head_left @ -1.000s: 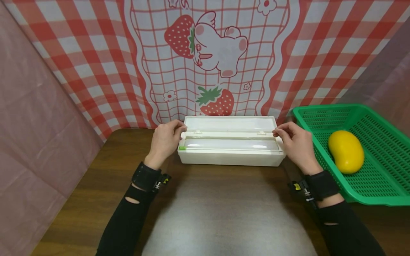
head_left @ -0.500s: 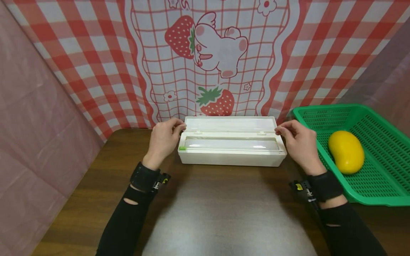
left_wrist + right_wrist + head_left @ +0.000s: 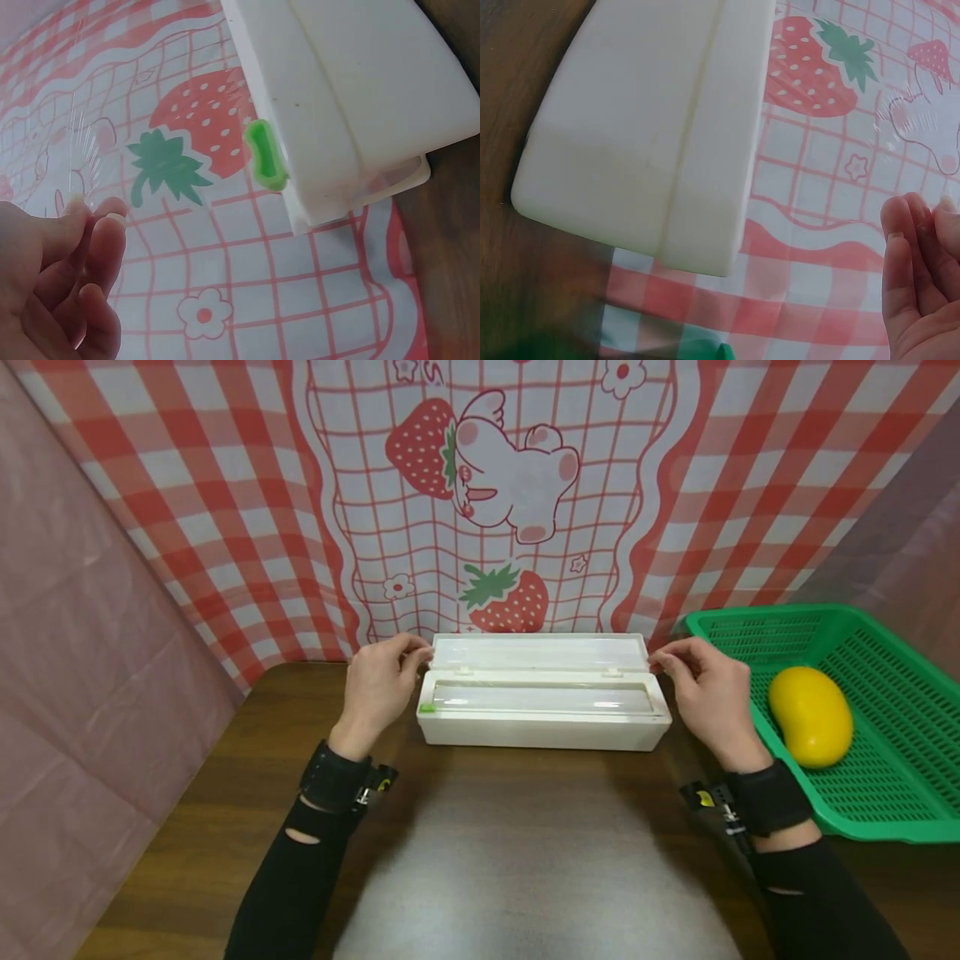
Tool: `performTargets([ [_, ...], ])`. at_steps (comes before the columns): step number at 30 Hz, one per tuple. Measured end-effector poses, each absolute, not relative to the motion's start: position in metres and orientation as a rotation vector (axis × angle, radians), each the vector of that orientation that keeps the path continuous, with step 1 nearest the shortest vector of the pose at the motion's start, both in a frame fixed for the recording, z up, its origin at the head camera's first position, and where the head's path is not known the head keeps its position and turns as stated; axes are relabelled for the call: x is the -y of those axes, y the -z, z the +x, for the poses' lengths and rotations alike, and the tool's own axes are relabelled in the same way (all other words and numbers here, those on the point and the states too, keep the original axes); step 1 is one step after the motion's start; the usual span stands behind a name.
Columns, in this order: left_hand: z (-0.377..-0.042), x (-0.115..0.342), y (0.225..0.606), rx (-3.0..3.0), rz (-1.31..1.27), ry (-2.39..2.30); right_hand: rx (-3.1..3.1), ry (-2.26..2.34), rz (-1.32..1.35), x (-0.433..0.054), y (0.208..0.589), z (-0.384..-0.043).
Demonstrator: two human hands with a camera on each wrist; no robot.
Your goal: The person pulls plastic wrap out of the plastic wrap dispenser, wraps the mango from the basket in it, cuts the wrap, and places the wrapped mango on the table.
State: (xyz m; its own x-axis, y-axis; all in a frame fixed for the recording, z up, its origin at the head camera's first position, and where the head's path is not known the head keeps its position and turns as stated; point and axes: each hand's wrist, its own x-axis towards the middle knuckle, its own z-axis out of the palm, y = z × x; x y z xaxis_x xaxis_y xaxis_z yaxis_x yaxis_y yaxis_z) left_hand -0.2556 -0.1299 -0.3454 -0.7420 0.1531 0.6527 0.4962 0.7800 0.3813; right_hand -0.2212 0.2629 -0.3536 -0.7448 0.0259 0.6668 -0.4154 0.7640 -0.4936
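Observation:
A long white cling film dispenser (image 3: 543,733) lies on the table, its lid (image 3: 540,652) tipped back against the cloth. Inside, the film roll (image 3: 540,697) shows through its window, with a green slider (image 3: 427,707) at the left end. My left hand (image 3: 378,689) pinches an edge of the clear cling film (image 3: 84,154) between thumb and fingertips, beside the dispenser's left end. At the opposite end, my right hand (image 3: 705,697) pinches the film too. Creases fan out from both pinches in the wrist views; most of the transparent sheet is hard to make out.
A green basket (image 3: 757,760) stands at the right, close to my right forearm, with a yellow mango-shaped fruit (image 3: 812,717) in it. Red checked cloth (image 3: 247,510) hangs behind the dispenser. The brown wooden table (image 3: 525,843) extends toward me.
My hands have drawn slightly apart, the left one leftward and the right one rightward, both still pinching the film. The dispenser and basket look unmoved.

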Motion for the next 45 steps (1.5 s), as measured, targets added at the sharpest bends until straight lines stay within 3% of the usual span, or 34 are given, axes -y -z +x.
performTargets([
  [45,-0.236,0.135,0.32,2.21,-0.534,0.743,2.154,-0.831,0.34,-0.259,0.327,-0.203],
])
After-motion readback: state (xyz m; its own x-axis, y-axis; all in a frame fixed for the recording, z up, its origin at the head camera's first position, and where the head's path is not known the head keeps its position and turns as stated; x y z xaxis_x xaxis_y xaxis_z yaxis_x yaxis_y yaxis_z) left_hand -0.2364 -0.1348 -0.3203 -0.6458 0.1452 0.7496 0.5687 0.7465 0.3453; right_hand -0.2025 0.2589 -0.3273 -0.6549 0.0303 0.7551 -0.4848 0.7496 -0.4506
